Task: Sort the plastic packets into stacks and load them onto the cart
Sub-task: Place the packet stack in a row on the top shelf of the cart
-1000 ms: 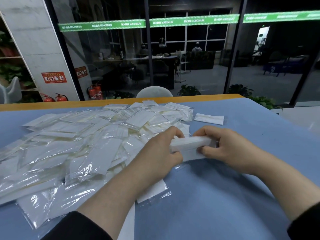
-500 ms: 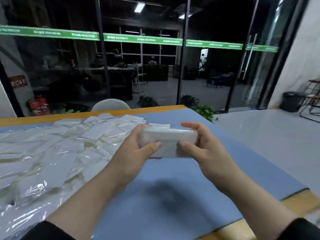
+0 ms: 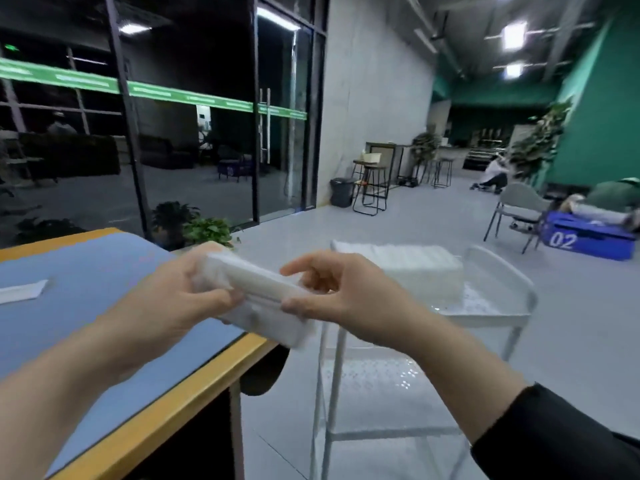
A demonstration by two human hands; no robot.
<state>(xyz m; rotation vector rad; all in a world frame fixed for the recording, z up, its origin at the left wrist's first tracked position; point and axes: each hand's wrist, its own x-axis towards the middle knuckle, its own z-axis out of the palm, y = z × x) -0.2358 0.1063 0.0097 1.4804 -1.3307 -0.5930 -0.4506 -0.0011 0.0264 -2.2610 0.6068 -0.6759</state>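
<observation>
Plastic packets [image 3: 254, 299], pressed into one blurred white stack, hang in the air just past the right corner of the surface [image 3: 104, 306], held between both hands. The room is broad, with a pale grey floor [image 3: 433, 223], dark glass walls [image 3: 194, 140] crossed by a green band, a grey concrete-look wall and a green wall [image 3: 602, 116] far right. The surface is covered in smooth blue, edged in yellow wood, and one flat white packet [image 3: 24, 291] lies near its left edge. Beside its right corner stands the cart [image 3: 498, 313], a white frame with rounded rails and a glossy top tray; a block of stacked packets [image 3: 408, 268], ribbed along its side, sits at the tray's far left. Farther off are a blue crate [image 3: 588, 239] marked 02, a grey chair [image 3: 519, 206], black stools and potted plants. The left hand [image 3: 173, 306] grips the held stack's near-left end, fingers curled around it. The right hand [image 3: 346, 299] pinches the right end between thumb and fingers.
</observation>
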